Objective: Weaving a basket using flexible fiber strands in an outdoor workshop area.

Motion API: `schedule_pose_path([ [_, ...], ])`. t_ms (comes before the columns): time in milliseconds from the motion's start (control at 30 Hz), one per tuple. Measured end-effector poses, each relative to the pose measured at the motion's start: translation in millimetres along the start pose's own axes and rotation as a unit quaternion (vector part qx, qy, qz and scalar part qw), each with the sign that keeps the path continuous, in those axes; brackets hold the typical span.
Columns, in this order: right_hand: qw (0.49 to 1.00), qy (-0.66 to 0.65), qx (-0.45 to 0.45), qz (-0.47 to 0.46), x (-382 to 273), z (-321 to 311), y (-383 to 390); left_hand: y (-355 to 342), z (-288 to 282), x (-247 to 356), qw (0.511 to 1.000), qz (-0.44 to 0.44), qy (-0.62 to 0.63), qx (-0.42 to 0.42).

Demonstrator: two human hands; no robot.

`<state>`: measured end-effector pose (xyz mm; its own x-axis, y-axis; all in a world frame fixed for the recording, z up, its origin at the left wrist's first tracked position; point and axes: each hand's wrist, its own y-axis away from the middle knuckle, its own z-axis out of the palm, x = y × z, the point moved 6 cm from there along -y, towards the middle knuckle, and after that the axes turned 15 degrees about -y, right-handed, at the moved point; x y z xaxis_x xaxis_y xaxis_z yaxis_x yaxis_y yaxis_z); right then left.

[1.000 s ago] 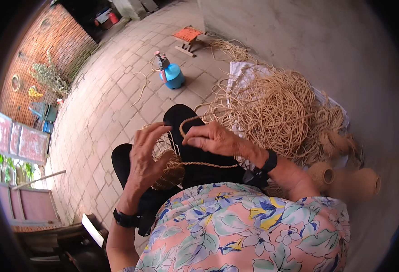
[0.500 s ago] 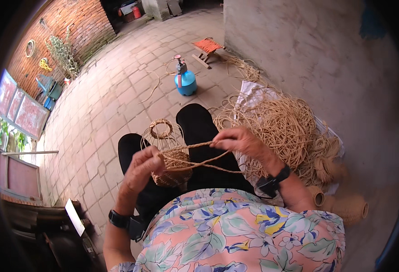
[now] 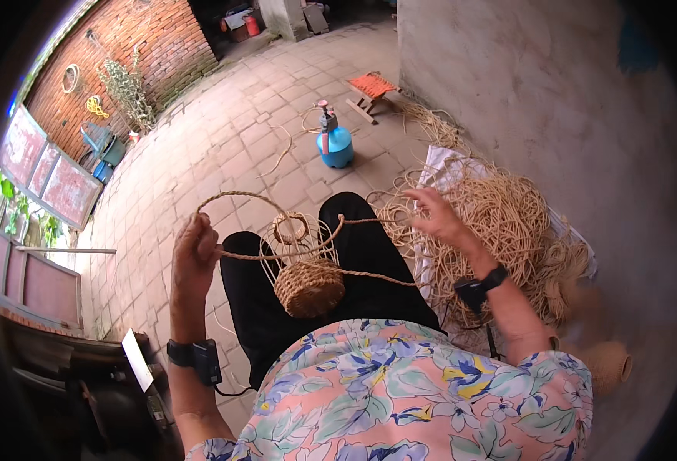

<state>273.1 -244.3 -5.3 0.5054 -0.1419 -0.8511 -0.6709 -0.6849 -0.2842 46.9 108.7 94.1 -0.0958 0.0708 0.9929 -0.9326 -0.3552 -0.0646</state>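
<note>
A half-woven basket [image 3: 306, 278] rests on my lap, its lower part tightly woven in brown and bare upright ribs rising to a small ring [image 3: 291, 227]. My left hand [image 3: 192, 257] is closed on a tan cord [image 3: 277, 252] that loops up from it and runs back through the ribs. My right hand [image 3: 437, 217] is raised to the right of the basket, fingers pinching the other end of that cord near the pile of loose cord [image 3: 500, 223].
A blue spray bottle [image 3: 335, 140] stands on the brick paving ahead, with a small orange-seated stool [image 3: 372, 91] beyond it by the grey wall. Finished woven vases [image 3: 607, 363] lie at my right. A dark bench with a white card [image 3: 135, 361] sits at my left.
Both hands have moved apart from the basket, the left out to the left and the right out to the right, drawing the cord taut through the ribs.
</note>
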Motion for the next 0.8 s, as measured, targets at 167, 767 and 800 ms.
schedule_pose_path([
  [167,0.992,0.016,-0.027,-0.122,-45,120,-34,20,14,10,1.0,0.011,0.0,0.008],
  [767,0.935,0.224,0.272,-0.025,-36,-281,-80,289,-470,-99,0.814,0.013,0.075,0.575],
  [800,0.936,0.22,0.272,-0.026,-38,-278,-81,304,-477,-102,0.785,0.016,0.072,0.615],
])
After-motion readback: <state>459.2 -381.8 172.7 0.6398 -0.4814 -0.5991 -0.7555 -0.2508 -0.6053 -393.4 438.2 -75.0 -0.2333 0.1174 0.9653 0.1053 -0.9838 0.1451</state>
